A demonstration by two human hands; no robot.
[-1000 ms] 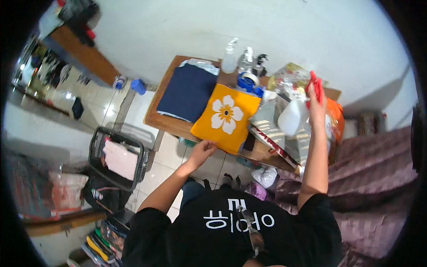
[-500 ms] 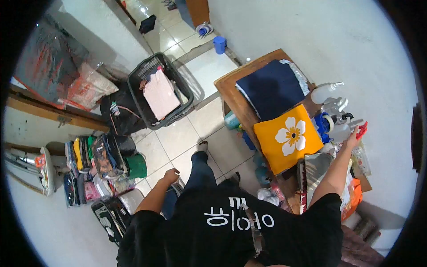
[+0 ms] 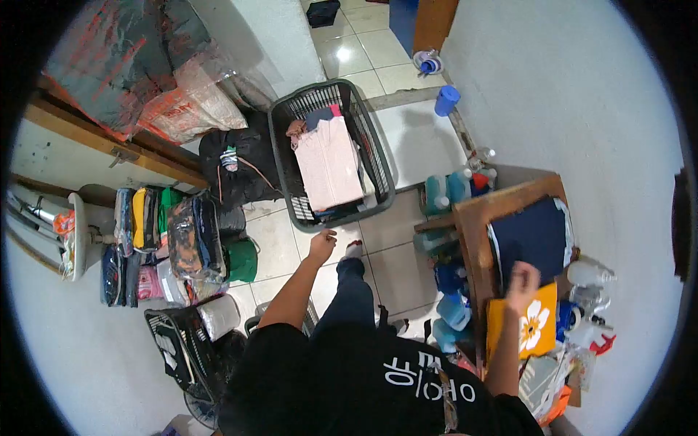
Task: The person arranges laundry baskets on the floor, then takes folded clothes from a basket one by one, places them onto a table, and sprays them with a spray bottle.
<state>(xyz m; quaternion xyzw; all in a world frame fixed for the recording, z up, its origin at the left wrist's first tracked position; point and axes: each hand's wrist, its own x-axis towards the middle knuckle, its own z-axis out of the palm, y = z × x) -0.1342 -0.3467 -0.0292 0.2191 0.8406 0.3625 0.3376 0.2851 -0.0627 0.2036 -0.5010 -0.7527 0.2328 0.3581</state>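
My left hand (image 3: pixel 322 247) is over the tiled floor, just below the near edge of a dark basket (image 3: pixel 387 163) holding a folded pink cloth (image 3: pixel 329 163). Its fingers are bent, and whether they hold anything is hard to tell. My right hand (image 3: pixel 523 285), somewhat blurred, hovers over the wooden table, where a folded navy cloth (image 3: pixel 529 236) meets a yellow cloth with a white flower (image 3: pixel 500 327). A red item (image 3: pixel 603 344) lies beyond the yellow cloth, apart from my right hand.
Spray bottles (image 3: pixel 590 274) stand along the wall side of the table (image 3: pixel 474 218). Blue-filled bottles (image 3: pixel 452 312) sit beside and under it. Packed clothes (image 3: pixel 196 236) and a green container (image 3: pixel 242 260) are at the left. A blue cup (image 3: pixel 446 100) stands near the wall.
The view has swung left toward the basket. My right hand has let go of the red item and moved over the cloths. My left hand has moved away from the yellow cloth to near the basket.
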